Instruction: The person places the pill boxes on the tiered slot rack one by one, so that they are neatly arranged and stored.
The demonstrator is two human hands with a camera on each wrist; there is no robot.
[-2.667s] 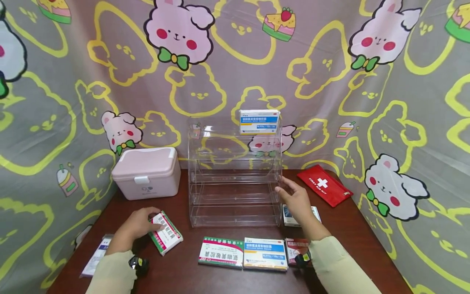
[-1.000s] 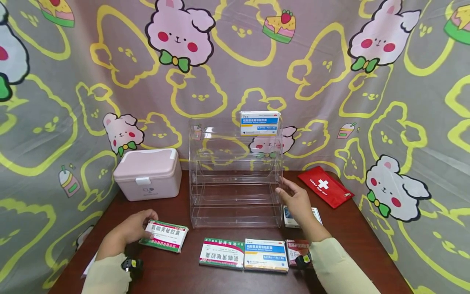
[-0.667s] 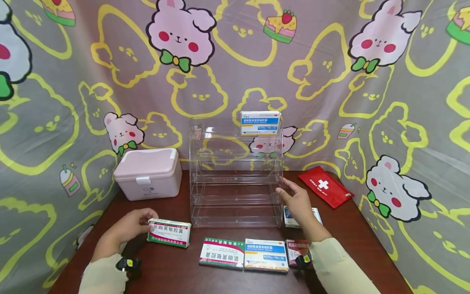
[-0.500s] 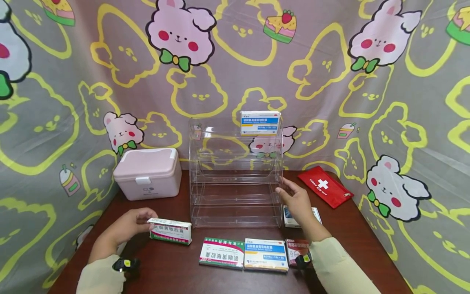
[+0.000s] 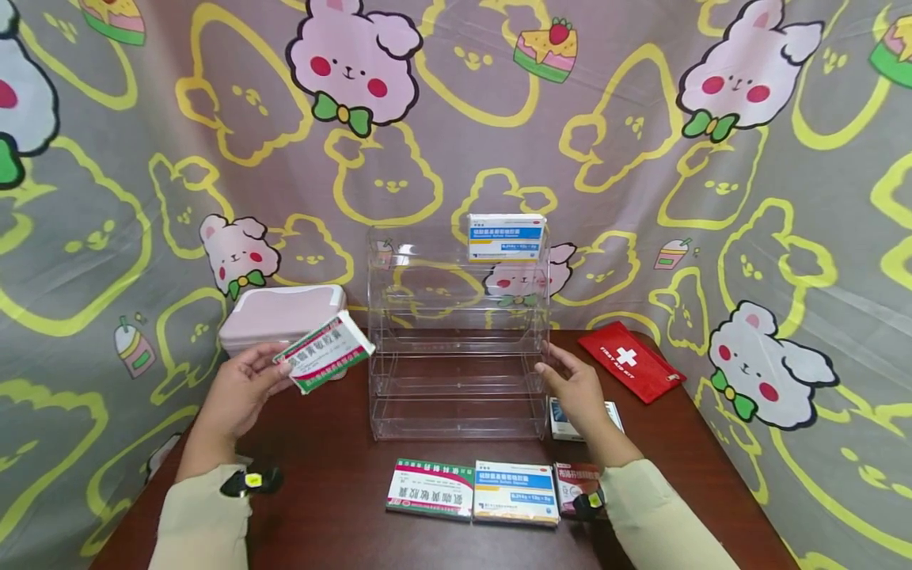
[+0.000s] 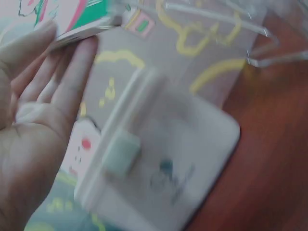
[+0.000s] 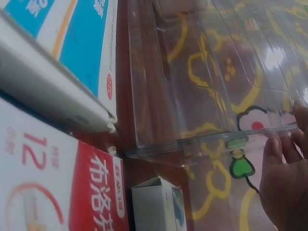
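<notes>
My left hand (image 5: 245, 388) pinches one end of a white medicine box (image 5: 326, 354) with green and magenta bands. The box is raised off the table and tilted, its far end up, and overlaps the pink storage box in the head view. In the left wrist view, the thumb and fingertips hold this medicine box (image 6: 89, 21) at the top edge. My right hand (image 5: 579, 392) holds the right side edge of a clear tiered display rack (image 5: 459, 388). In the right wrist view its fingertips lie along the rim of the rack (image 7: 202, 139). A blue-and-white medicine box (image 5: 507, 238) stands on the top tier, at the right.
Before the rack lie a green-and-magenta box (image 5: 430, 489), a blue-and-white box (image 5: 516, 495) and a red-and-white box (image 5: 575, 484). A small white box (image 5: 565, 423) is partly behind the right wrist. A red first aid pouch (image 5: 630, 360) lies right; a pink storage box (image 5: 278, 313) stands left.
My left hand has turned the green-and-magenta medicine box on the table, stood it on its edge, then lifted it up toward the rack's left side. The right hand has stayed at the rack.
</notes>
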